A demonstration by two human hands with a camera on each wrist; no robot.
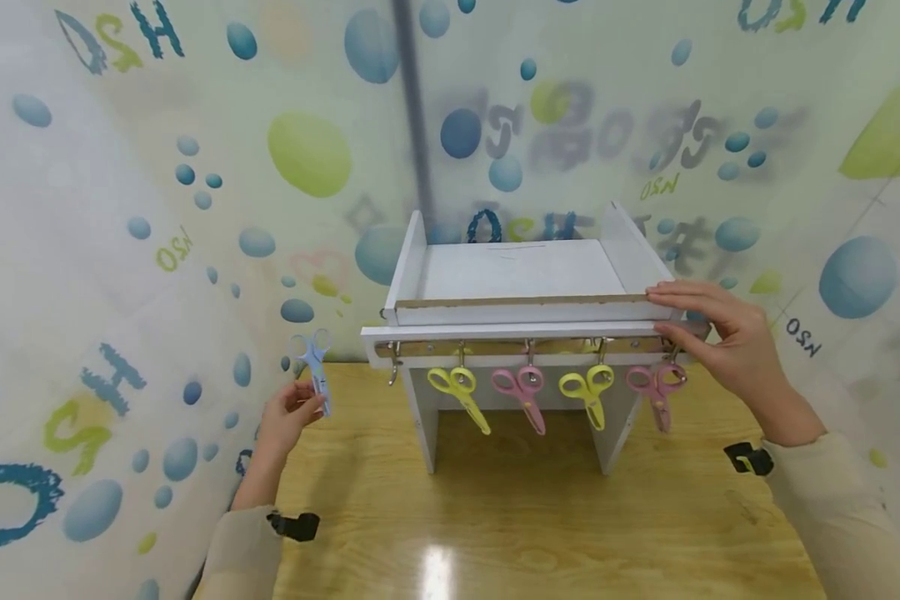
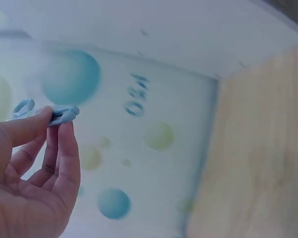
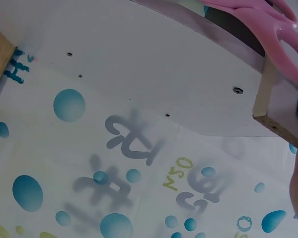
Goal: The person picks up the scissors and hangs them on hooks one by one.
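Note:
My left hand (image 1: 283,418) pinches a pair of light blue scissors (image 1: 317,372) by the blade end between thumb and fingers, handle loops up, left of the white rack (image 1: 525,333). In the left wrist view, the light blue scissors (image 2: 64,115) lie between thumb and fingertips. My right hand (image 1: 731,333) holds the rack's right front corner, fingers on the upper edge and thumb on the front rail. Below that thumb hang pink scissors (image 1: 656,390). Along the rail hang yellow scissors (image 1: 588,393), more pink scissors (image 1: 521,392) and other yellow scissors (image 1: 461,396). The leftmost hook (image 1: 393,364) is bare.
The rack stands on a wooden table (image 1: 525,517), against a patterned curtain (image 1: 307,150) with dots and letters. A raised tray top (image 1: 521,267) with side boards forms its upper part. In the right wrist view, pink scissors (image 3: 273,34) hang close to the camera.

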